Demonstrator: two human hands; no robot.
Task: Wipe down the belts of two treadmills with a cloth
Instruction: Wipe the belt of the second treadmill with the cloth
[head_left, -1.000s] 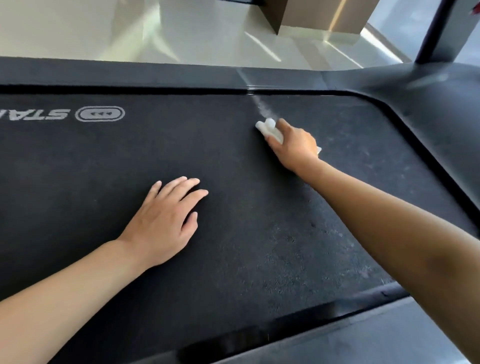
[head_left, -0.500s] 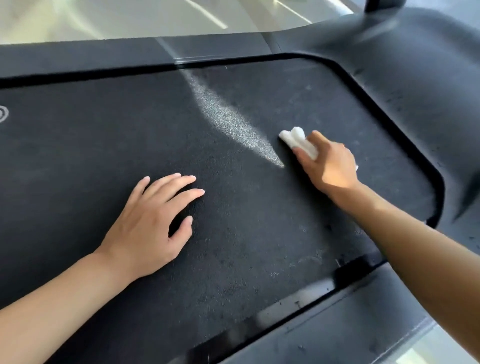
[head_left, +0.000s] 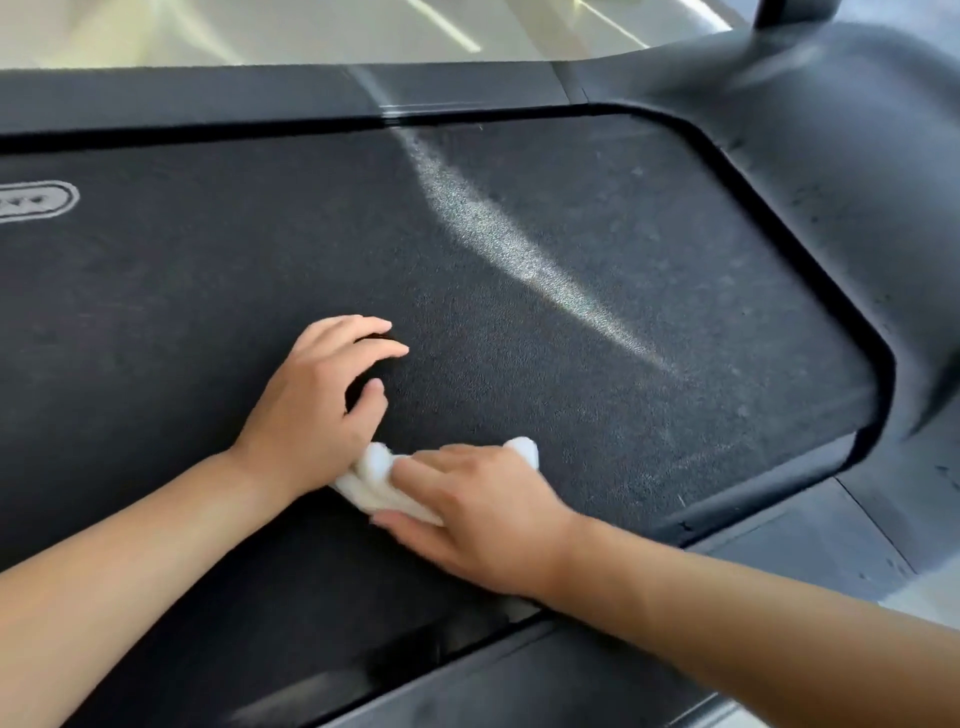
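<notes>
A black textured treadmill belt (head_left: 597, 291) fills most of the view, with a pale streak of light across it. My right hand (head_left: 483, 514) lies over a bunched white cloth (head_left: 371, 478) near the belt's front edge and holds it against the belt. The cloth pokes out beyond my fingers on both sides. My left hand (head_left: 317, 410) rests on the belt just left of the cloth, wrist almost touching it, fingers arched with their tips on the surface and holding nothing.
Dark side rails border the belt at the far side (head_left: 208, 98) and the near side (head_left: 571, 675). The motor hood (head_left: 857, 156) rises at the right with an upright post above it. A glossy pale floor (head_left: 260, 31) lies beyond. A white logo (head_left: 36, 200) marks the belt's left.
My right hand has dragged the cloth back from the middle right of the belt to the near edge beside my left wrist. My left fingers have arched up from flat.
</notes>
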